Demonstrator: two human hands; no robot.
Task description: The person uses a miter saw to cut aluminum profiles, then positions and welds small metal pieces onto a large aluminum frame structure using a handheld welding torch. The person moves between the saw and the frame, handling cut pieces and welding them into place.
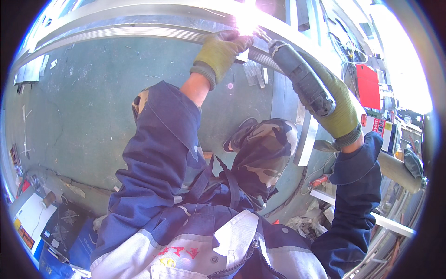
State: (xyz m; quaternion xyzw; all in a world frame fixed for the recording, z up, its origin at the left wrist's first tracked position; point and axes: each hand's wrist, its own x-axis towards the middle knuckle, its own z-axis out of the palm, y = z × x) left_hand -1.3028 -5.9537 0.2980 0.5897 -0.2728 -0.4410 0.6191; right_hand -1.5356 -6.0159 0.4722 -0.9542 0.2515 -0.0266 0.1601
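Note:
My right hand (341,109), in a yellow-green glove, is closed around a dark power drill (302,76). The drill points up and left, its thin bit ending in a bright glare at a long silver metal frame (139,31). My left hand (218,53), gloved alike, is at the near edge of that frame, just left of the bit. Its fingers are bent and together, the tips lost in the glare; what they grip, if anything, cannot be made out. A small pale piece (242,56) shows just below these fingers.
Metal offcuts (254,73) lie below the frame. A red panel (368,86) and tangled cables (355,51) are at the right. Long profiles (395,225) and a plastic bag (307,228) lie lower right. Boxes (35,218) stand lower left on the green floor (93,102).

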